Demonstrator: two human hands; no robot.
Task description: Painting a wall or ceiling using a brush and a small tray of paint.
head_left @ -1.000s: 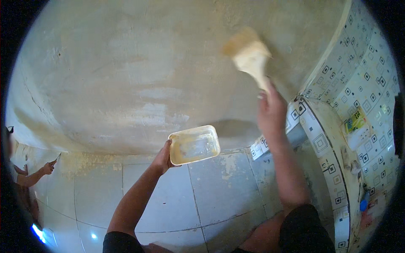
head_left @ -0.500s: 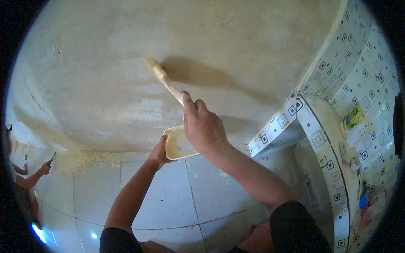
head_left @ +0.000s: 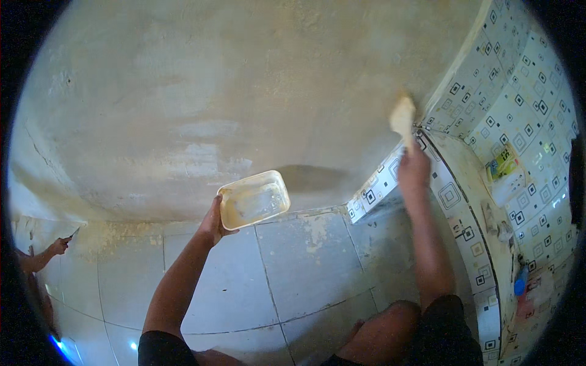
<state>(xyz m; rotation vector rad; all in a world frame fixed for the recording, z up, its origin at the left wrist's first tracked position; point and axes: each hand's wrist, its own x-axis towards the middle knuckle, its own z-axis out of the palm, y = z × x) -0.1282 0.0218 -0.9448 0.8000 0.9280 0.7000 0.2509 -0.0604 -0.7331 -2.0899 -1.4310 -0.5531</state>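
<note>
My left hand (head_left: 213, 224) grips a shallow cream plastic tub (head_left: 255, 198) by its left side, in front of the wall's lower part. Pale paint coats the tub's inside. My right hand (head_left: 415, 168) is closed round the handle of a paintbrush (head_left: 403, 116), raised far to the right with its bristles up. The bristles are at the wall (head_left: 293, 91), close to where plaster meets patterned tile; motion blurs them, and I cannot tell whether they touch. The wall is patchy beige, with whitish streaks left of the tub.
On the right, a tiled ledge (head_left: 452, 195) curves out from the patterned tile wall (head_left: 537, 116). A blue-capped bottle (head_left: 520, 283) stands beyond it. Grey floor tiles (head_left: 232, 274) bear dried paint spots. At far left another person's hand (head_left: 59, 246) holds a thin tool against the wall.
My right hand has swung the paintbrush from the wall's middle far to the right. The tub in my left hand has shifted slightly left and is no longer partly covered by my right hand.
</note>
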